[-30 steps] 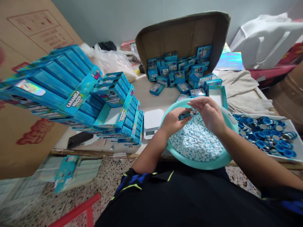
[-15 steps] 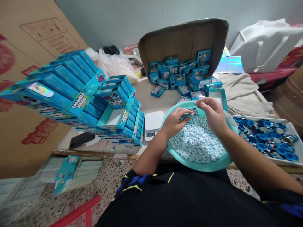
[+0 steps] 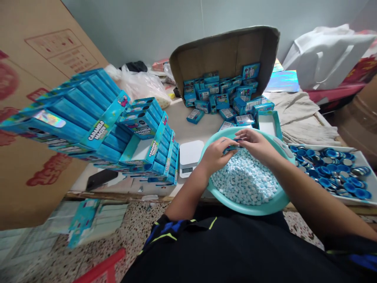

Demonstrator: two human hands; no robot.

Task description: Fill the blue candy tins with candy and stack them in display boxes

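Above the far part of a turquoise basin, my left hand is closed around a small blue candy box. The fingertips of my right hand are pinched at the right end of the same box, where the fingers hide most of it. Pale blue and white candies fill the basin below both hands. A white kitchen scale sits just left of the basin. Behind it, many small blue boxes lie in and before a tipped carton.
Stacked blue display trays rise at left, with a dark phone beneath. A white tray of blue-rimmed round tins stands at right. An open blue tray lies behind the basin. A red chair is lower left.
My right hand has come down and left onto the box's end, covering the candies that showed there. My left hand keeps its hold. The view has shifted slightly.
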